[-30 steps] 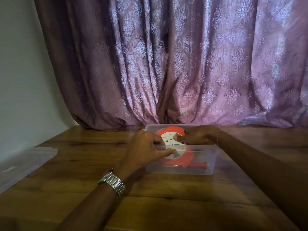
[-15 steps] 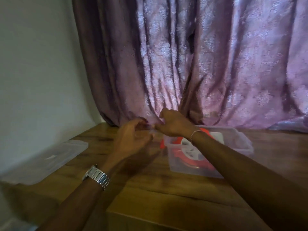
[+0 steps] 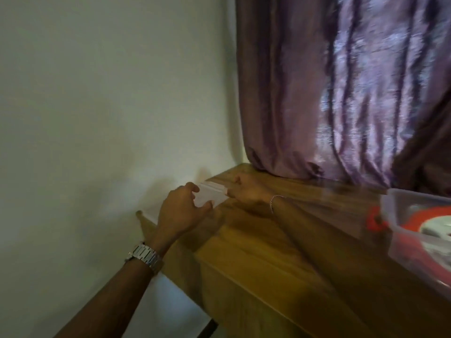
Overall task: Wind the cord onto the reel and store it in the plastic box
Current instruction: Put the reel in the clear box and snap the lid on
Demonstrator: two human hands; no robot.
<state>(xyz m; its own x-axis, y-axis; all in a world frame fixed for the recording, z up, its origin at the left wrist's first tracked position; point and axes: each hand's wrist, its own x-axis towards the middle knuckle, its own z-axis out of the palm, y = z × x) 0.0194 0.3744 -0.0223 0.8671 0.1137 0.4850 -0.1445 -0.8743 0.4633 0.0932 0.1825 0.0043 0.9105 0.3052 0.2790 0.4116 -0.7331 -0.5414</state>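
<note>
Hands | left grip (image 3: 184, 211) and right grip (image 3: 246, 191) spread at clear lid (image 3: 211, 191) | reel (image 3: 429, 228) boxed

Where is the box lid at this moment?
In the head view the clear lid lies at the table's left edge by the wall, between the left hand and right hand, well left of the box.

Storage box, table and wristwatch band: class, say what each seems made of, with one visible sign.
Storage box: clear plastic, glossy; the orange reel shows through its wall.
Table: wood or wood-look laminate, smooth with a slight sheen; brown grain streaks, though blurred.
Wristwatch band: probably polished metal; silver links catching light.
</note>
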